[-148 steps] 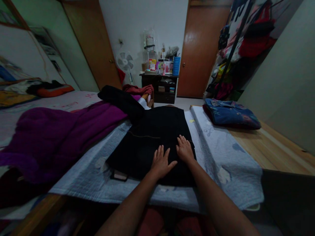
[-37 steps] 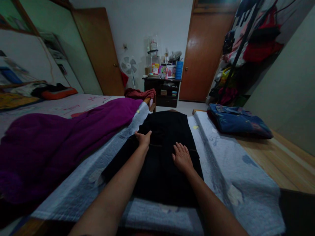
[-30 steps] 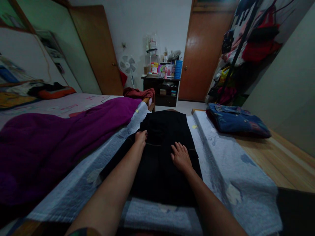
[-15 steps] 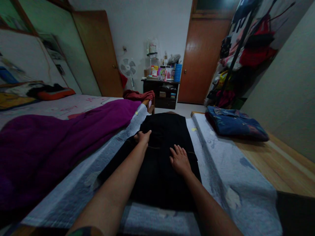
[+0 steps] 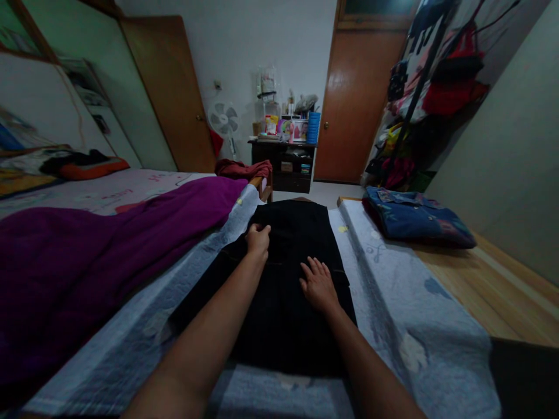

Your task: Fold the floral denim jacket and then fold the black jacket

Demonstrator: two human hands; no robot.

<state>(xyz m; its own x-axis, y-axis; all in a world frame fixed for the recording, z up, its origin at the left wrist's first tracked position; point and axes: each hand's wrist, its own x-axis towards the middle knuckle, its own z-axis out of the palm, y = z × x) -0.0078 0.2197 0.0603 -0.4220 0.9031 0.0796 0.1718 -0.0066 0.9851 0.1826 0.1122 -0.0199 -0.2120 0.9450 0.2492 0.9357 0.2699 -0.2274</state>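
Observation:
A black garment (image 5: 292, 308) lies spread on the blue-grey bed cover, one part of it reaching out to the left. Its exact kind does not show. At its upper left, my left hand (image 5: 258, 240) has its fingers curled in and the thumb against them, closed on the dark cloth; the fingertips are partly hidden. My right hand (image 5: 319, 285) rests palm down on the garment's right half, fingers stretched out and slightly apart, gripping nothing.
Beside the garment runs a purple blanket (image 5: 131, 250) on the left. A folded denim garment (image 5: 417, 215) sits at the right on the wooden board (image 5: 489, 291). Farther back are a white fan (image 5: 224, 119), a dark cabinet (image 5: 279, 166) and hanging clothes (image 5: 454, 96).
My left hand has shifted slightly right and turned, its fingers now more curled. The garment's left part has moved a little. My right hand stays flat in place.

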